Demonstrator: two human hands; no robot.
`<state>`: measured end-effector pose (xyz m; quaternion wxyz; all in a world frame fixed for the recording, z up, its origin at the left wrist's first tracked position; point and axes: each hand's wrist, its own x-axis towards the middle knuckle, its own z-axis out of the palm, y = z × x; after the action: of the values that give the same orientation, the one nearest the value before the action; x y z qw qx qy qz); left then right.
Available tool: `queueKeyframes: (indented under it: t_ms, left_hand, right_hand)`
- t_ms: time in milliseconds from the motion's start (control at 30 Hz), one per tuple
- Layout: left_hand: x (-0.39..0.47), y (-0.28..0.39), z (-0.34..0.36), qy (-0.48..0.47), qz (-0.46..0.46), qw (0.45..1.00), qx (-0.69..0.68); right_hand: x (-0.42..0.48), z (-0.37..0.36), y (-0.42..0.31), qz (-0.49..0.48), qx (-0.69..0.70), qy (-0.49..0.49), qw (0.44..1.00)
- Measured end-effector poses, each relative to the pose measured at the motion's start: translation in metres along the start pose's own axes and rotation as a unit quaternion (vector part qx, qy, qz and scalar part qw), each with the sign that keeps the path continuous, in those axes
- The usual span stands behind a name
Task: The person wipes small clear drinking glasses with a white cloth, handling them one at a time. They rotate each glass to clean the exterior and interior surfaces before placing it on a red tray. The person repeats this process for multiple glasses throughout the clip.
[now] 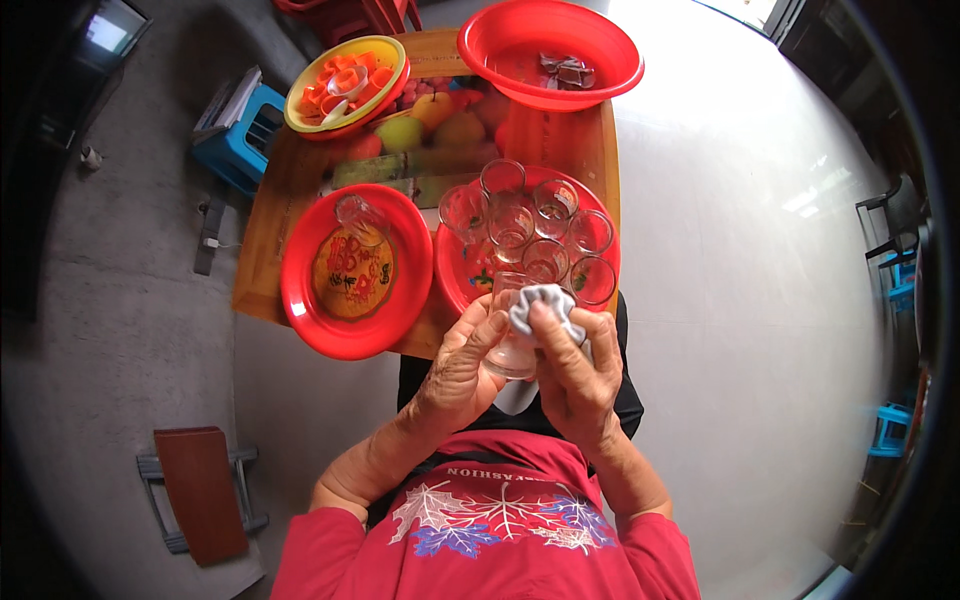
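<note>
A clear drinking glass (511, 356) is in my left hand (459, 364), above the table's near edge. Bunched in my right hand (577, 367) is a light grey cloth (544, 306), held against the upper part of that glass. Just beyond my hands, several clear glasses (512, 229) stand close together on a red plastic tray (489, 255). On the left, a second red tray (405, 300) with a printed centre holds one clear glass (362, 219) lying on its side near the far rim.
At the far right of the wooden table (262, 277) sits a red basin (517, 90) with a dark wet cloth (568, 71) inside. A yellow bowl (300, 112) of orange cups is at the far left. A blue stool (251, 139) and a brown-topped folding stool (201, 491) stand left.
</note>
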<state>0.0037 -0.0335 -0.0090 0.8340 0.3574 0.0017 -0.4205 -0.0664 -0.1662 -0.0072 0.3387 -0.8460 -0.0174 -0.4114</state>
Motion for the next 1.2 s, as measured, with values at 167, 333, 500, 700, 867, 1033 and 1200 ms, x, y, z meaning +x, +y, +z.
queueKeyframes:
  t_ms: [167, 333, 500, 700, 867, 1033, 1200]
  left_hand:
    - [-0.003, 0.003, -0.004, -0.032, -0.001, 0.999, -0.042]
    - [-0.005, -0.002, -0.004, -0.005, 0.003, 1.000, -0.026]
    - [-0.005, 0.002, 0.004, -0.045, -0.008, 0.999, -0.001]
    - [-0.002, 0.001, 0.000, -0.033, -0.017, 0.998, 0.041]
    - [0.003, -0.003, -0.001, -0.021, -0.017, 0.999, -0.031]
    - [0.007, -0.010, -0.012, 0.014, -0.014, 0.996, -0.083]
    - [0.007, -0.010, -0.007, 0.039, -0.011, 0.994, -0.101]
  right_hand:
    - [-0.007, 0.000, -0.006, -0.069, -0.027, -0.050, 0.996]
    - [-0.008, -0.001, -0.005, -0.096, 0.001, -0.058, 0.994]
    - [0.000, 0.003, 0.000, -0.030, 0.042, -0.002, 0.999]
    - [0.001, 0.000, 0.001, 0.192, 0.244, -0.012, 0.950]
    - [-0.005, 0.000, 0.008, 0.102, 0.230, -0.067, 0.966]
    - [-0.018, -0.002, 0.006, 0.064, 0.211, -0.093, 0.971]
    - [-0.021, 0.000, 0.010, -0.021, 0.175, -0.094, 0.980]
